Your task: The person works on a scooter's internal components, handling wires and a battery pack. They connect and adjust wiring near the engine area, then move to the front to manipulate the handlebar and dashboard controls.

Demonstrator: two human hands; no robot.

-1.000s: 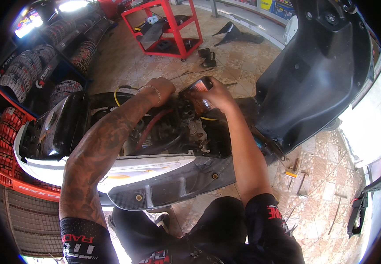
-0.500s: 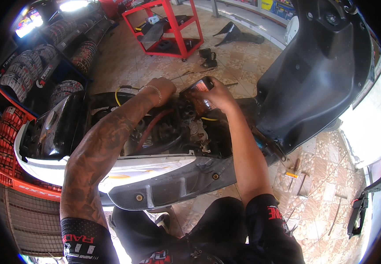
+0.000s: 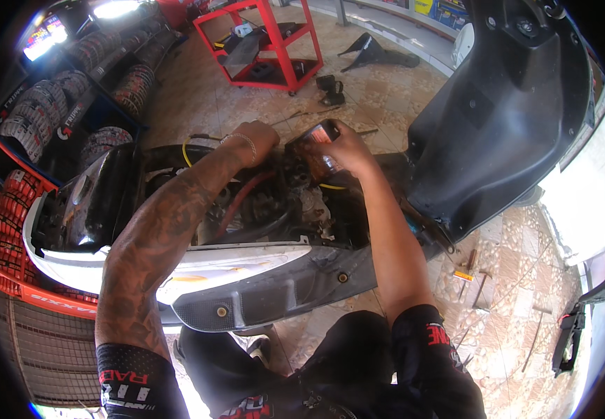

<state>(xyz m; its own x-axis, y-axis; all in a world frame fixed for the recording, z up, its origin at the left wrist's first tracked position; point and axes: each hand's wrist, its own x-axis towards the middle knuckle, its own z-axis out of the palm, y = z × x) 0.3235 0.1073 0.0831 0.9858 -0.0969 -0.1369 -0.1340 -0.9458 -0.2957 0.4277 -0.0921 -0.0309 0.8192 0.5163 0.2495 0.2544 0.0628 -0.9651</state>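
Observation:
A scooter (image 3: 260, 279) with its body panels off stands in front of me, its engine bay (image 3: 274, 202) open and a red hose running through it. My left hand (image 3: 255, 140) reaches down into the far side of the bay; its fingers are hidden behind the parts. My right hand (image 3: 341, 150) grips a small dark phone-like device (image 3: 314, 134) with a lit orange screen, held over the bay. The raised seat (image 3: 498, 119) stands upright at the right.
A red tool cart (image 3: 264, 42) stands at the back on the tiled floor. Stacked tyres (image 3: 51, 105) fill racks at the left. Loose black panels (image 3: 379, 52) lie at the back. Small tools (image 3: 473, 269) lie on the floor to the right.

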